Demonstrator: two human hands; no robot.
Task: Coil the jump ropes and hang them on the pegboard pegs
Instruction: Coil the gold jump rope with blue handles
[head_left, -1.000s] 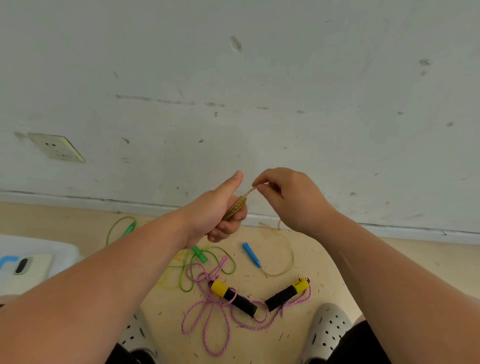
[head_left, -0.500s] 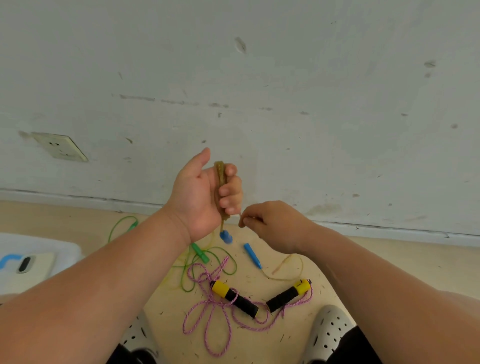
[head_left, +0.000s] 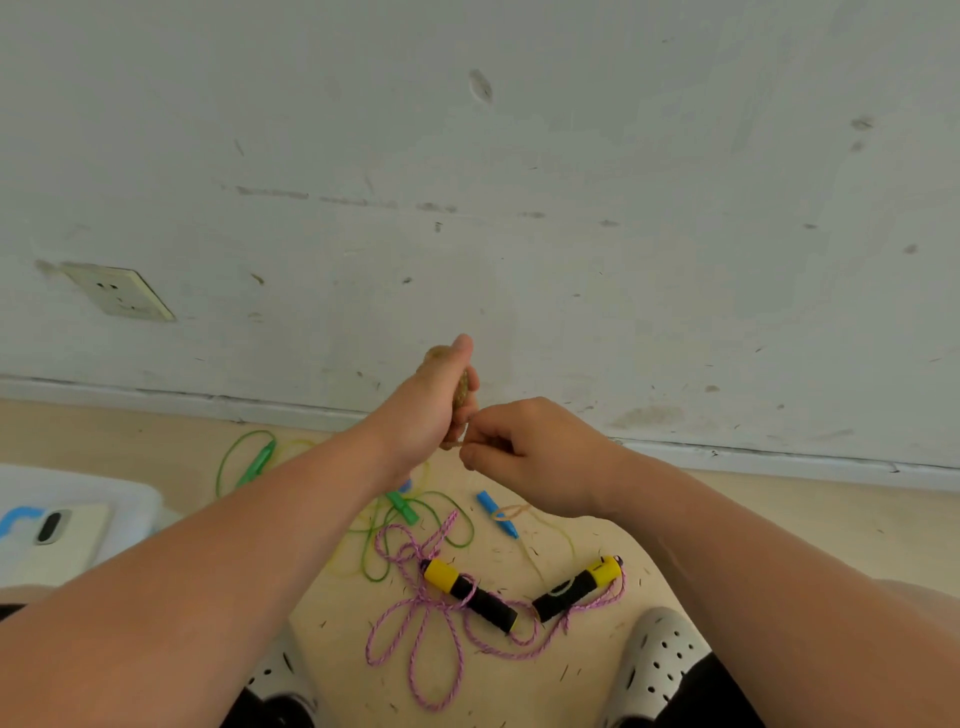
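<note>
Tan jump rope (head_left: 461, 387), wound into a tight bundle, stands upright in the left hand (head_left: 423, 415). That hand's fingers curl closed around the bundle and the thumb lies up along its side, probably to stop the turns springing loose. Just right of the bundle's lower end, the right hand (head_left: 524, 452) pinches the free strand between thumb and bent fingers. It seems to keep the strand taut so the next turn lies snug.

Below and to the right of the bundle, a blue handle (head_left: 497, 513) of this rope lies on the floor with slack cord looping past it, so some length appears left to wind. Below and to the left of the bundle, a green jump rope (head_left: 402, 508) sprawls loose. Well below the bundle, a pink jump rope (head_left: 480, 600) with yellow and black handles lies in open loops between the person's two white shoes. Neither is coiled yet.

Behind the bundle is a scuffed white wall (head_left: 623, 208). No pegboard is in view.
</note>
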